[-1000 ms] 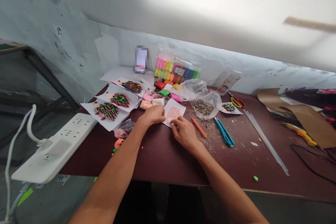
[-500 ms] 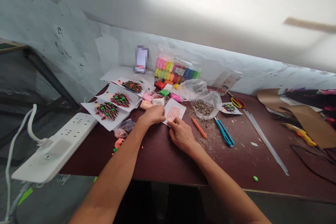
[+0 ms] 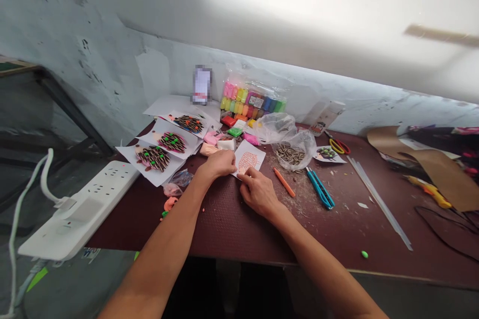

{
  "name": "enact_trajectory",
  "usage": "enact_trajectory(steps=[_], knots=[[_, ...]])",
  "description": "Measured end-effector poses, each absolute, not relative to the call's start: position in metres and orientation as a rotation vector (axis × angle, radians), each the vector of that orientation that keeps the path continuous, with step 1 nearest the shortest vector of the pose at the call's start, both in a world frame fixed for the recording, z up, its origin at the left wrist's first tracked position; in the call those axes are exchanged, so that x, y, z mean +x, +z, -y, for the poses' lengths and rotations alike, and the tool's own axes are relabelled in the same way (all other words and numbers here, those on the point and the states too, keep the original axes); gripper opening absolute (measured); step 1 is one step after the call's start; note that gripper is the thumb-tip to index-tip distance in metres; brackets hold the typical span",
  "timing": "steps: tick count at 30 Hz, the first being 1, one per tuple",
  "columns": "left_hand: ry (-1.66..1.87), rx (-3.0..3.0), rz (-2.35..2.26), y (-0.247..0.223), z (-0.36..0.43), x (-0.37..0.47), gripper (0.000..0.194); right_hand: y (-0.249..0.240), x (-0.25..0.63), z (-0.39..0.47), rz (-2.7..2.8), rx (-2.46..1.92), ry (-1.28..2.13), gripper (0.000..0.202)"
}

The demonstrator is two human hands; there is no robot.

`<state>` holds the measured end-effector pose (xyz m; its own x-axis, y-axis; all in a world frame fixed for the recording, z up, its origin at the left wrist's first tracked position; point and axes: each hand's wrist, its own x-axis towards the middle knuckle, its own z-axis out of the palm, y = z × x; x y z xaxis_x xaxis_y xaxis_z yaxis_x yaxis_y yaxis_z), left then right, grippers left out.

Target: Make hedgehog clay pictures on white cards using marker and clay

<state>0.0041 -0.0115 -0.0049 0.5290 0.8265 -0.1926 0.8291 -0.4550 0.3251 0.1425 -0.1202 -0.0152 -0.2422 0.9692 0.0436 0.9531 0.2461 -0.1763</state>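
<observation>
A small white card (image 3: 256, 150) lies on the dark red table, with a peach-orange netted clay shape (image 3: 247, 161) on it. My left hand (image 3: 222, 162) is closed at the card's left edge, thumb and fingers pinching it. From the lower right, my right hand (image 3: 260, 190) reaches onto the card's lower edge. Its fingers are curled, the fingertips pressing at a pale clay patch beside the netted shape; whether anything is between them is hidden. Close to my left hand are a peach clay pack (image 3: 208, 149) and a white clay pack (image 3: 226, 145).
Finished hedgehog cards (image 3: 152, 158) overlap at left, near a white power strip (image 3: 80, 212). Rightward lie an orange pen-like tool (image 3: 284, 182), a blue cutter (image 3: 320, 188), a plastic bag of small brown sticks (image 3: 290, 154), scissors (image 3: 339, 146), clear glue sticks (image 3: 379, 202) and a yellow glue gun (image 3: 430, 192).
My right fingertips have shifted very slightly at the card's lower edge, and the pale clay patch there shows a little more. My left hand stays put.
</observation>
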Motion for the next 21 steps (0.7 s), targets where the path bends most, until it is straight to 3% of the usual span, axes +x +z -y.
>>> enact_trajectory(steps=[21], knots=[[-0.014,2.408,-1.353,-0.0047,0.0115,0.0041,0.024,-0.0168,0.1391,0.1218,2.413,-1.924,0.109,0.026]])
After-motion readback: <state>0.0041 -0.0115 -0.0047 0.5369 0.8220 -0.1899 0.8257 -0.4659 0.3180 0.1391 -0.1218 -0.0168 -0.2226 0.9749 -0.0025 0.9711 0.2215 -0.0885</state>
